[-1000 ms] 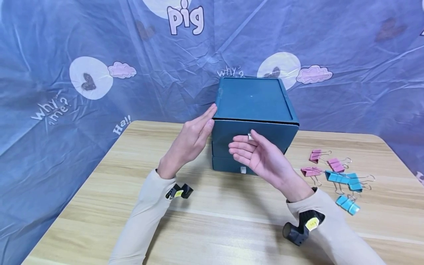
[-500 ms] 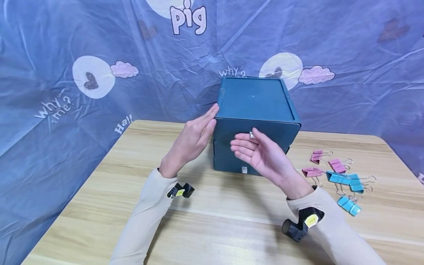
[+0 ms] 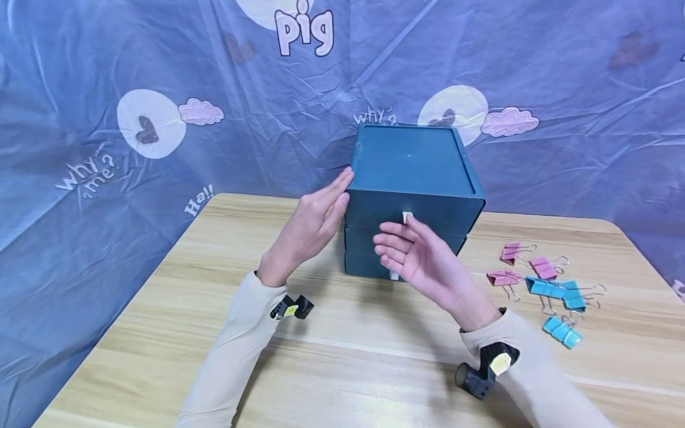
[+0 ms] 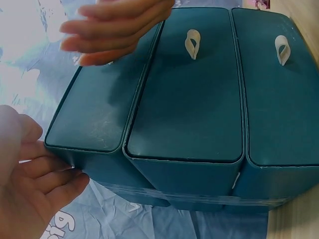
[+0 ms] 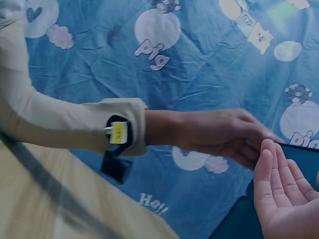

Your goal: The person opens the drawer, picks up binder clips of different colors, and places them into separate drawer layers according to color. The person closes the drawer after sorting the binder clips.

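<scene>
A dark teal drawer box (image 3: 409,160) with three stacked drawers stands on the table. My left hand (image 3: 307,229) touches its left side near the upper front corner, fingers extended. In front of the top drawer (image 3: 369,208) is my right hand (image 3: 425,267), palm turned inward, fingers loosely bent and holding nothing. Its thumb tip overlaps the lower edge of the top drawer's white pull tab (image 3: 408,216) in the head view. The left wrist view shows looped tabs on the middle drawer (image 4: 189,109) and the bottom drawer (image 4: 279,114). All three drawer fronts sit flush.
Several binder clips lie to the right of the box, some pink (image 3: 544,267) and some blue (image 3: 562,331). A printed blue cloth (image 3: 257,131) hangs behind the wooden table (image 3: 342,368). Each wrist carries a small black camera (image 3: 476,377).
The dark gap above the top drawer's front has vanished as the drawer went in. My right hand has since drawn slightly down from the front. My left hand keeps its place.
</scene>
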Motion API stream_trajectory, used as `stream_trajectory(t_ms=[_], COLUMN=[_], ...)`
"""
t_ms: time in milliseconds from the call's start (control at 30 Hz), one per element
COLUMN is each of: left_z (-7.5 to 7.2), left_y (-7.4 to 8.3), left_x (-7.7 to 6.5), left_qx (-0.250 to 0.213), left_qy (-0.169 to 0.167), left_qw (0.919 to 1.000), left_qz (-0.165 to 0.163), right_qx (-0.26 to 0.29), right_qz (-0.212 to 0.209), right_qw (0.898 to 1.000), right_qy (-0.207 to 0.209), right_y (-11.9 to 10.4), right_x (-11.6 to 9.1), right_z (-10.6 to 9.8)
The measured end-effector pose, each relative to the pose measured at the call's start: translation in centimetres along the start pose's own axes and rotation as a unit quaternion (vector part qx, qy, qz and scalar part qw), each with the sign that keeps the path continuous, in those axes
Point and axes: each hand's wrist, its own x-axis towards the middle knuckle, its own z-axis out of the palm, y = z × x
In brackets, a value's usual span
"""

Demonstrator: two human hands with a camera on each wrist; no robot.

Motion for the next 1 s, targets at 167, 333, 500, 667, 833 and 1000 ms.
stream_trajectory(t_ms=[167,333,500,667,833,1000], left_z=[-0.1,-0.1,-0.1,-0.1,-0.1,-0.2], left_y=[-0.1,-0.1,-0.1,0.0,0.1,0.1], left_x=[-0.1,-0.1,-0.1,-0.2,-0.2,-0.2], left_qx=[0.004,0.001,-0.004,-0.01,-0.012,-0.011], left_qy=[0.004,0.001,-0.003,-0.01,-0.019,-0.025], left_qw=[1.0,1.0,1.0,0.9999,0.9997,0.9996], left_qz=[-0.002,-0.002,-0.002,-0.005,-0.006,-0.007], right_qx=[-0.033,-0.009,0.015,0.027,0.046,0.043], right_qz=[0.023,0.05,0.059,0.073,0.059,0.061], right_qw=[0.999,0.999,0.998,0.997,0.997,0.996], right_qy=[0.01,0.007,-0.011,-0.014,0.021,0.039], right_y=[1.4,2.4,2.9,3.3,3.1,3.0], right_x=[-0.4,-0.7,-0.7,-0.6,-0.5,-0.1], right_z=[-0.8,-2.2,-3.0,-3.3,-3.3,-3.5])
